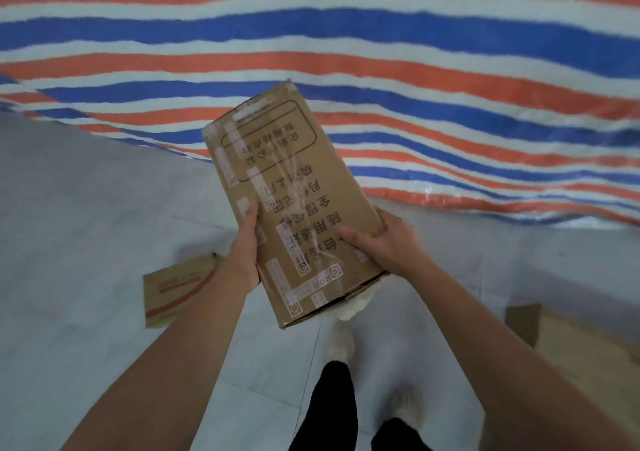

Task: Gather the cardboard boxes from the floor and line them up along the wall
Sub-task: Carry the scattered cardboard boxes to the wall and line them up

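Both bare forearms enter from the near edge and converge toward mid-scene, wrists roughly straight. The left hand (246,242) lies along the left side of the cardboard box (287,173). Its thumb rests flat on the upper face and points far; the other fingers are hidden behind the box. The right hand (384,239) grips the box's right edge close to its near end, with the thumb laid across the upper face pointing left and the fingers curled round the edge. Below are two legs in dark trousers (332,405) and pale shoes (341,343), one foot set farther forward than the other.
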